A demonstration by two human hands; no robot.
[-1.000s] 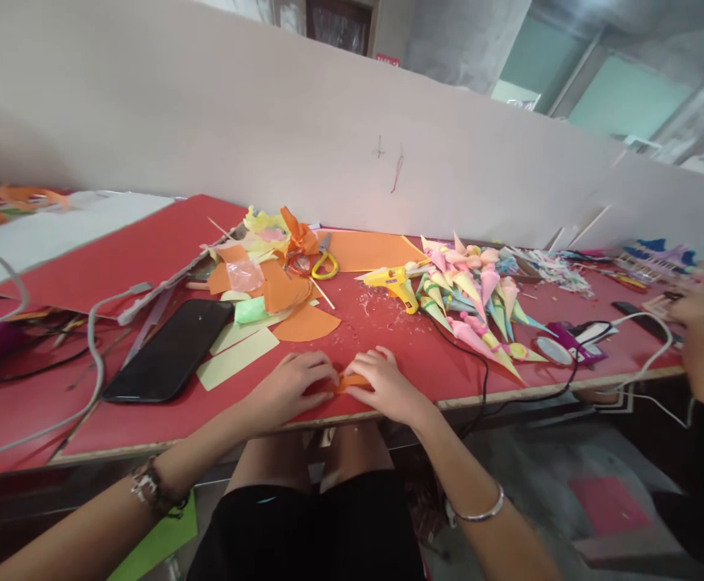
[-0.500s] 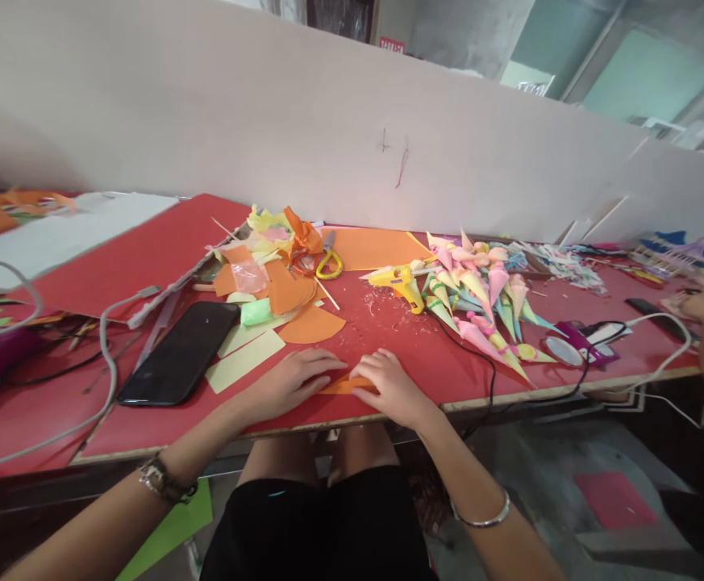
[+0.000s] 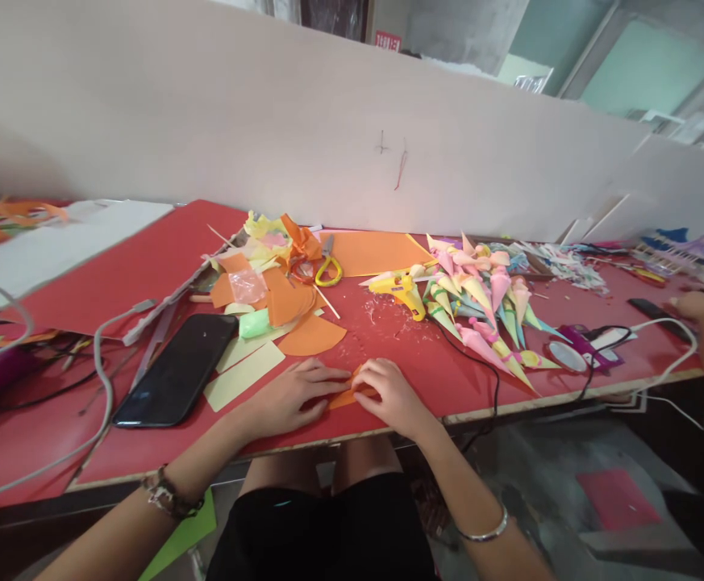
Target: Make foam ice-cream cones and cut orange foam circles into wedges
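A small piece of orange paper (image 3: 340, 399) lies at the table's front edge, partly covered by my fingers. My right hand (image 3: 388, 395) has its fingers curled and pinched on the right part of the paper. Flat on the table from the left, my left hand (image 3: 296, 395) has its fingers stretched out, the tips touching the paper. Beyond the hands lies a fan-shaped orange paper (image 3: 312, 336), with pale yellow paper strips (image 3: 246, 376) to its left. A yellow glue gun (image 3: 403, 292) rests behind my right hand.
A black phone (image 3: 179, 371) and a white cable (image 3: 105, 355) lie on the left. Scissors (image 3: 328, 270) sit by paper scraps. Paper cones (image 3: 478, 286) are heaped to the right, near a purple power strip (image 3: 590, 349). Another person's hand (image 3: 702, 311) is at far right.
My left fingertips have moved slightly right, closer to my right hand. The right fingers are curled more over the orange paper, whose far edge now shows between the hands. The view has shifted slightly.
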